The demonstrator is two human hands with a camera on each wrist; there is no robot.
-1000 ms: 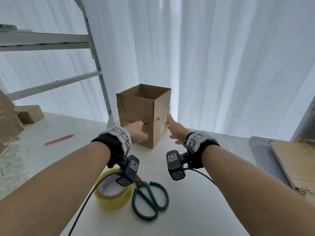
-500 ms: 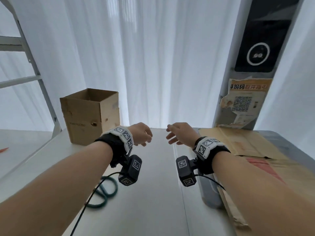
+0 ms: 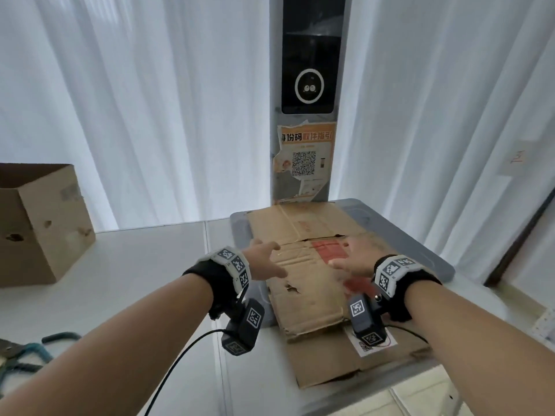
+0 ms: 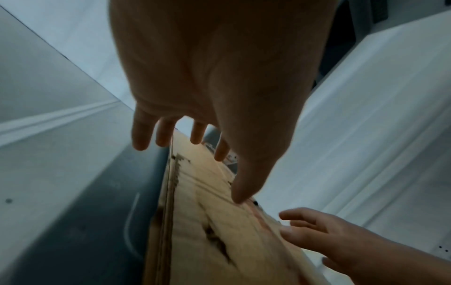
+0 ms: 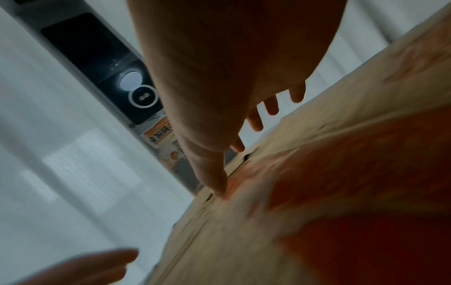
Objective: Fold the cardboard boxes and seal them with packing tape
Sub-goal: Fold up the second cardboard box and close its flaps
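A: White curtains [image 3: 150,115] behind; white tabletop [image 3: 135,295]; grey tray [image 3: 435,259] holding two flattened brown cardboard sheets [image 3: 312,307].

B: One open brown cardboard box [image 3: 39,223] stands far left, head view only.

A: Left hand [image 3: 264,262] and right hand [image 3: 354,259] hover over the sheets, fingers spread, holding nothing. Green-handled scissors [image 3: 27,355] at the edge.

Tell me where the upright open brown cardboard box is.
Head view, far left: the open brown cardboard box stands on the white table, left of the left hand.
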